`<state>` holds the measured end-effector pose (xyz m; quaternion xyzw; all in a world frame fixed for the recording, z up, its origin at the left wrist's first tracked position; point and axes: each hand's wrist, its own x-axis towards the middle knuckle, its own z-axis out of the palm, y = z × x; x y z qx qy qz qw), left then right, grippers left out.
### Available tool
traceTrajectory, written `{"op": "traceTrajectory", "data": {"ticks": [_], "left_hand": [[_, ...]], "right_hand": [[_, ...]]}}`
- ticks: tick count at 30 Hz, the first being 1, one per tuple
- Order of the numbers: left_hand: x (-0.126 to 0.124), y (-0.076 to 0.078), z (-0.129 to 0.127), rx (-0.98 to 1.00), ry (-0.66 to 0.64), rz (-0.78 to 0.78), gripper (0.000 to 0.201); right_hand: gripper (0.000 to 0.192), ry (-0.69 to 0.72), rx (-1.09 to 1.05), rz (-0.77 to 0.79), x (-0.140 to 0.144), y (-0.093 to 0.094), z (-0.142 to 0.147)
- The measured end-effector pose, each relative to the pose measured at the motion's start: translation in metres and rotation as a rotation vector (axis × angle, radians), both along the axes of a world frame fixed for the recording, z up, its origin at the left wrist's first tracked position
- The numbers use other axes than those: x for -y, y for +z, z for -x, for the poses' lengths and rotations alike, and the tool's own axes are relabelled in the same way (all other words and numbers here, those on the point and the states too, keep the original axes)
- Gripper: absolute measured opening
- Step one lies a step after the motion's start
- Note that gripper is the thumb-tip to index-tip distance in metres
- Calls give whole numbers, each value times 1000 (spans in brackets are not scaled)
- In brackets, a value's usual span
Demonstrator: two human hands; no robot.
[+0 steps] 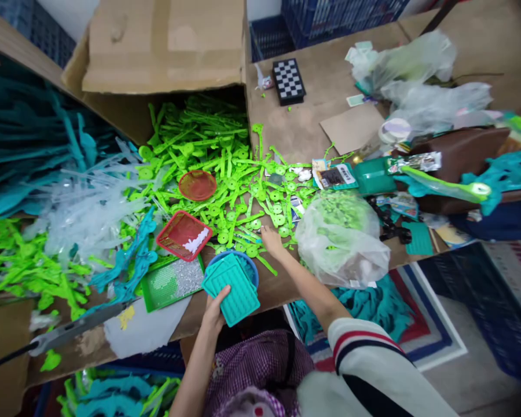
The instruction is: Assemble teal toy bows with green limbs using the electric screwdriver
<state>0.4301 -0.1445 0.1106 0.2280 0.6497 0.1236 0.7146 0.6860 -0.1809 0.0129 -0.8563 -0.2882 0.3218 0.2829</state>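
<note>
My left hand [215, 310] is closed on a fanned stack of flat teal plastic plates [232, 292] with ridged faces, thumb on top. The plates are held over a blue round bowl [255, 269] with teal pieces inside, hiding much of it. My right hand [272, 241] is down at the near edge of a spread of bright green plastic pieces [230, 214], which have round ends and long stems. Its fingers look drawn together among these pieces and some small teal bits. Whatever is between the fingertips is too small to make out.
A red square basket [173, 237] with white pieces, a red round basket [198, 185] and a green tray [165, 289] lie to the left. An open cardboard box [165, 52] spills green pieces. A plastic bag [342, 243] stands right; a soldering-iron-like grey tool [82, 325] lies near the edge.
</note>
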Motion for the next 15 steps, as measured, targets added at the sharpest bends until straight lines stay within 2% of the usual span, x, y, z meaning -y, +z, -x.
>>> {"op": "traceTrajectory", "data": {"ticks": [2, 4, 7, 9, 11, 14, 15], "left_hand": [[5, -3, 1, -3, -15, 2, 63], [10, -7, 2, 8, -32, -11, 64], [12, -8, 10, 46, -62, -40, 66], [9, -7, 16, 55, -108, -42, 69], [6, -6, 18, 40, -167, -34, 73], [4, -6, 10, 24, -207, -26, 74], [5, -7, 5, 22, -205, -24, 72]], "right_hand": [[33, 10, 2, -6, -5, 3, 1], [31, 6, 19, -39, -1, 14, 3], [21, -81, 81, -103, 33, 44, 6], [16, -241, 153, -117, 81, 67, -1], [25, -499, 265, -76, 141, 84, -24], [47, -884, 459, 62, 232, 92, -83], [46, -977, 498, 118, 257, 88, -105]]}}
